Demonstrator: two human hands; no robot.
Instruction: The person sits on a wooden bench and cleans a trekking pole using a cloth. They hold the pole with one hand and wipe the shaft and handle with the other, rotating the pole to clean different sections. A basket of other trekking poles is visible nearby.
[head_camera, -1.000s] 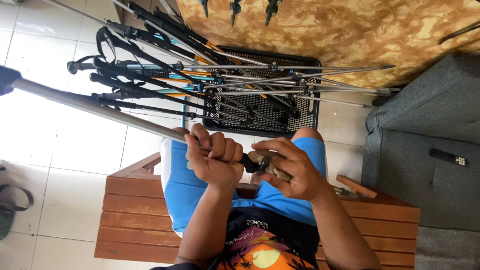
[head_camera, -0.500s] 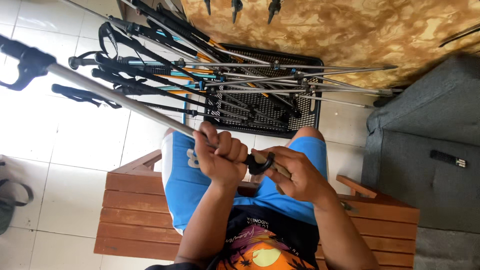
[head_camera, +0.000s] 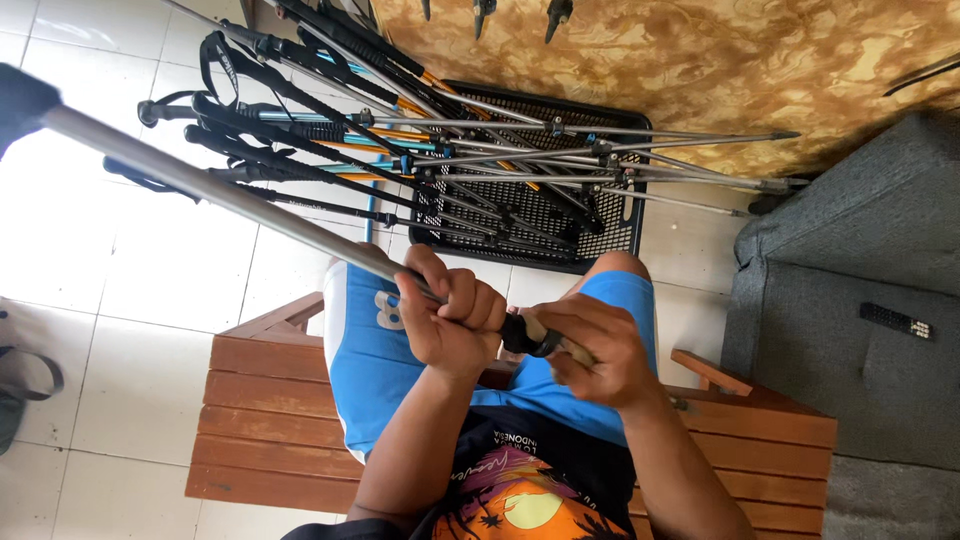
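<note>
While the person sits on a wooden bench (head_camera: 270, 400), both hands hold one long silver pole (head_camera: 220, 190) across the lap. Curled tight, the left hand (head_camera: 455, 325) wraps its fingers all the way around the pole. Just beside it, the right hand (head_camera: 600, 350) is also closed, gripping the pole's tan end next to a black collar (head_camera: 520, 335). More poles (head_camera: 420, 160) lie piled over a black basket (head_camera: 540, 215) on the floor.

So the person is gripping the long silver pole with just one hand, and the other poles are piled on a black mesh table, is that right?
Not quite. The head view shows both hands on the silver pole: the left hand and the right hand. The other poles do lie on the black mesh table.
</note>
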